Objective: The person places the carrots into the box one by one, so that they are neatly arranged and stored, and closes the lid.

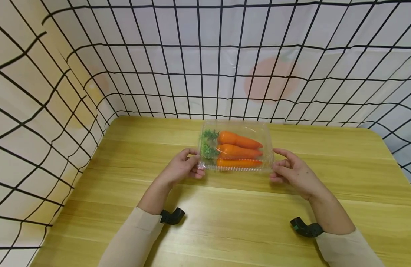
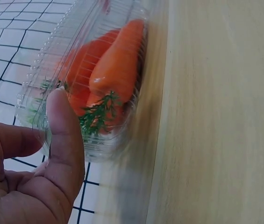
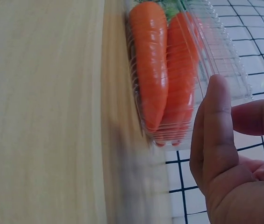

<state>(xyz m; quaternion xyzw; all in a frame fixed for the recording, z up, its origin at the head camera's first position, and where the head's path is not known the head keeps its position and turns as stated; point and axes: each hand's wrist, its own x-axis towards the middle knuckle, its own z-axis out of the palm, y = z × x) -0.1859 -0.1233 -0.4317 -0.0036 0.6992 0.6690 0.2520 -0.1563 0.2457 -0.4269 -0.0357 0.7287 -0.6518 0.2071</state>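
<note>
A clear plastic clamshell box (image 1: 249,126) with a ribbed rim is on the far part of the table. Inside it lie three orange carrots (image 1: 239,151), their feathery green tops (image 1: 209,150) toward the left and tips toward the right. My left hand (image 1: 183,167) pinches the box's near left corner between thumb and fingers. At the near right corner, my right hand (image 1: 295,173) holds the rim, its thumb (image 3: 218,121) on the near side and the index finger (image 3: 255,116) farther round. The lid appears to lie over the carrots.
The wooden table (image 1: 225,218) stretches around the box and under both forearms. Black wire grid panels (image 1: 178,59) stand along the back and sides, with pale printed cloth behind them. A black curved piece sits on each wrist, at the left wrist (image 1: 172,216) and right wrist (image 1: 306,227).
</note>
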